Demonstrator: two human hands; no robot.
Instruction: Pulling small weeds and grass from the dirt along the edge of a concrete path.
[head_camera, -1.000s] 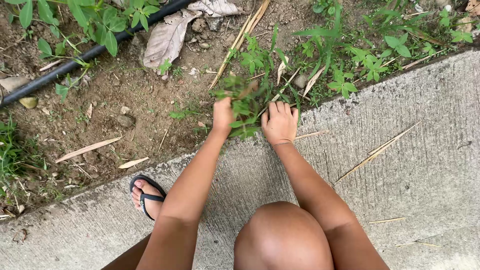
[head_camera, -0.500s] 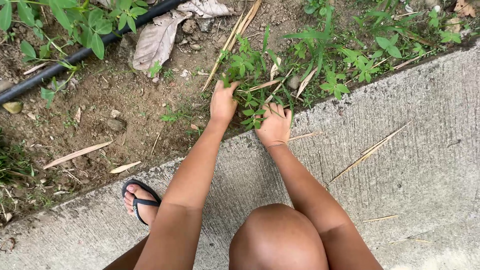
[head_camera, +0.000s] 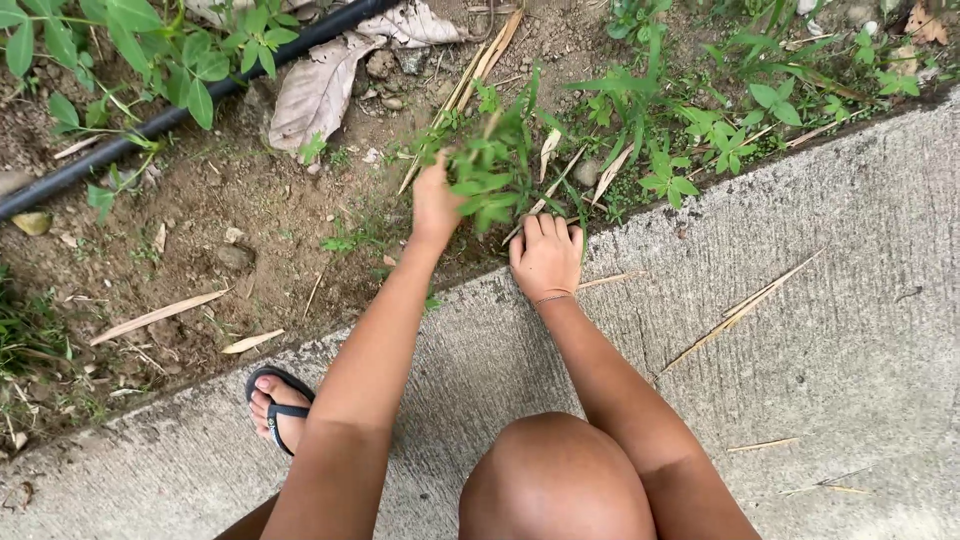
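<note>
Lifted since half a second ago, the left hand (head_camera: 437, 205) grips a weed bunch (head_camera: 490, 170); right hand (head_camera: 546, 256) rests curled at the concrete edge (head_camera: 700, 250), its grasp unclear.

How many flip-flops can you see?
1. The black flip-flop is on the foot at the lower left, on the concrete by the soil's edge. A second one may be hidden under the knee or out of frame.

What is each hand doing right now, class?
Left hand: closed on a bunch of green weeds.
Right hand: fingers curled at the concrete edge; grip cannot be told.
</note>
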